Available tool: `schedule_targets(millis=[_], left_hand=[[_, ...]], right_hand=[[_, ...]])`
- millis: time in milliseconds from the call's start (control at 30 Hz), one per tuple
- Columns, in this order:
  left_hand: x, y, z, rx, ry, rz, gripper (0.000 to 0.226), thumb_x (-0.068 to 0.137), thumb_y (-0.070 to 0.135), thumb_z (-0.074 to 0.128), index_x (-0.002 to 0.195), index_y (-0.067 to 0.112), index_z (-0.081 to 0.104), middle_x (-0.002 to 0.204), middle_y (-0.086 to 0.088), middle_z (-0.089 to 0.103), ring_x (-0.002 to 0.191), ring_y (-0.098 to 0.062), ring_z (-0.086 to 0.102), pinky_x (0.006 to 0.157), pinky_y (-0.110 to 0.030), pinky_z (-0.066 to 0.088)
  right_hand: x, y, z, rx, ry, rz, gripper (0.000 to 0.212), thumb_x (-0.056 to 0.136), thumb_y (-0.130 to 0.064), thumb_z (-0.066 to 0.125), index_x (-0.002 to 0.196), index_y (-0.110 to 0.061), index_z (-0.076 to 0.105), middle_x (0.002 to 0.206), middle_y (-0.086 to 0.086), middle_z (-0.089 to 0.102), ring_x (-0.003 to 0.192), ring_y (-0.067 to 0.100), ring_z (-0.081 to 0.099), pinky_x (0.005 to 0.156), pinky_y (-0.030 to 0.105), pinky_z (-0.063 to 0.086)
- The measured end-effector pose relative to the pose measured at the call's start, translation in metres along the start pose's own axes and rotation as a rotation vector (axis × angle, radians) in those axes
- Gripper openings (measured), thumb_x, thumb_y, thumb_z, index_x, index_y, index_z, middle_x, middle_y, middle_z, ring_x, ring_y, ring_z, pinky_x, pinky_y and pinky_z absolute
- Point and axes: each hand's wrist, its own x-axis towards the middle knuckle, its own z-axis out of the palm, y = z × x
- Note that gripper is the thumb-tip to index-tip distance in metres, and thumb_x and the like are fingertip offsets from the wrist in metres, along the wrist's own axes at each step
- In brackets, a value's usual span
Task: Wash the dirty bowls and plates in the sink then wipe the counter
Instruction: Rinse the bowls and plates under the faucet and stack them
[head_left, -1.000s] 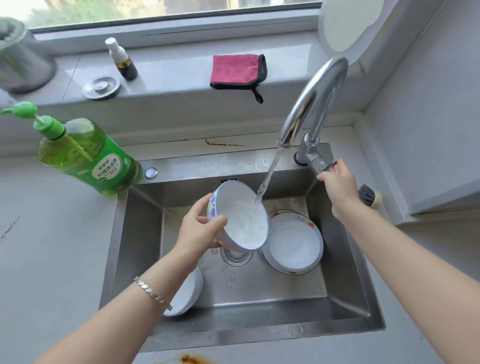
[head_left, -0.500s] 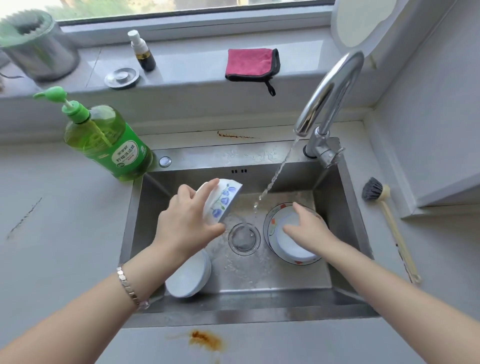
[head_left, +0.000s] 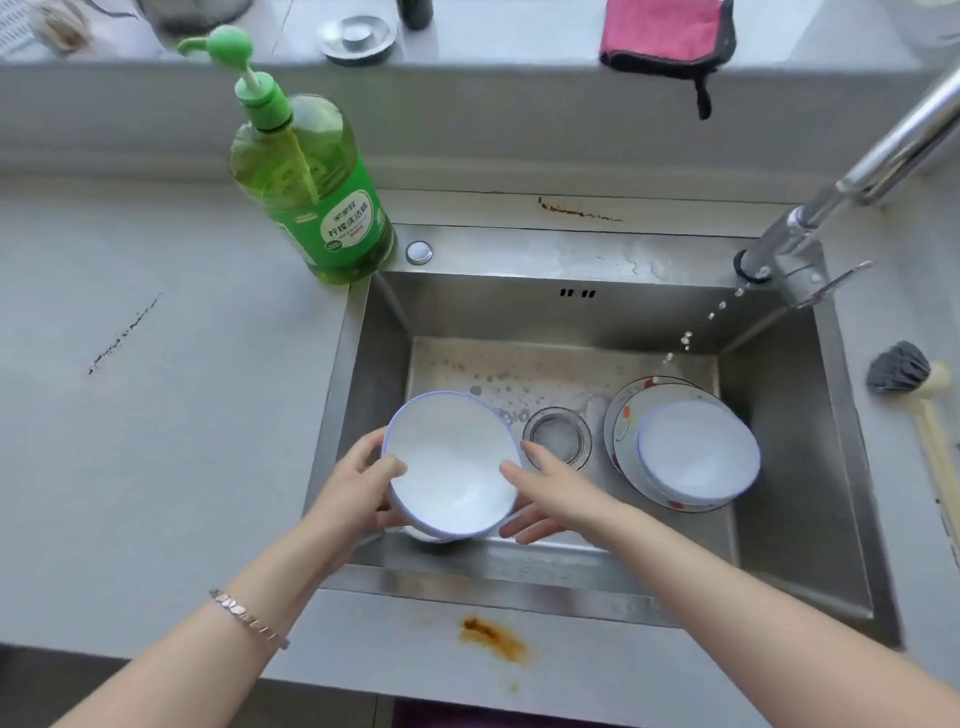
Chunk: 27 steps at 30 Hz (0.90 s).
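The white bowl (head_left: 452, 462) hung between both hands, above the sink (head_left: 519, 587): the left hand (head_left: 358, 499) gripped one rim, the right hand (head_left: 556, 501) seemingly pinched the opposite. Wet glazed ceramic looked slick and breakable; thumb-inside rim holds suited it.

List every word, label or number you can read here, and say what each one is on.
"柠檬洗洁精": on the white band of the label on the green dish soap bottle.
Smaller line above that band: too blurred to read.
Small red line below it: too blurred to read.
White bowl: no writing visible.
Nothing else in view carries readable text.
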Motion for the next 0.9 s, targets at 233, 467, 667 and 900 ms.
schedule_targets(millis=[233,467,667,900], left_hand=[[0.063,-0.035,-0.013,0.224,-0.062,-0.117,0.041,0.094,0.003,0.033,0.131,0.019,0.041,0.123,-0.008,0.054,0.104,-0.025,0.054,0.068,-0.029,0.052],[0.093,-0.061,-0.029,0.34,-0.042,-0.14,0.064,0.091,-0.002,0.04,0.149,0.013,0.016,0.145,-0.003,0.042,0.126,-0.031,0.047,0.095,-0.037,0.044],[0.093,-0.07,-0.029,0.25,-0.063,-0.176,0.066,0.09,-0.013,0.036,0.148,0.01,0.017,0.151,-0.009,0.032,0.134,-0.028,0.039,0.103,-0.044,0.038],[0.092,-0.07,-0.025,0.255,-0.04,-0.155,0.063,0.09,-0.008,0.042,0.147,0.01,0.02,0.15,-0.01,0.032,0.136,-0.025,0.036,0.109,-0.042,0.035]], right_hand=[[0.073,0.007,0.031,-0.116,0.249,-0.03,0.056,0.084,0.002,0.031,0.131,-0.027,0.041,0.111,0.005,0.053,0.082,0.03,0.063,0.062,0.041,0.059],[0.107,0.019,0.045,-0.43,0.288,0.022,0.064,0.08,-0.009,0.032,0.138,-0.037,0.032,0.113,0.016,0.06,0.087,0.039,0.063,0.082,0.046,0.053],[0.113,0.023,0.043,-0.428,0.281,0.093,0.057,0.081,-0.008,0.032,0.132,-0.033,0.036,0.1,0.016,0.064,0.071,0.034,0.066,0.07,0.039,0.057],[0.116,0.023,0.041,-0.465,0.283,0.119,0.052,0.086,-0.02,0.037,0.134,-0.036,0.032,0.111,0.009,0.063,0.089,0.035,0.065,0.076,0.042,0.057]])
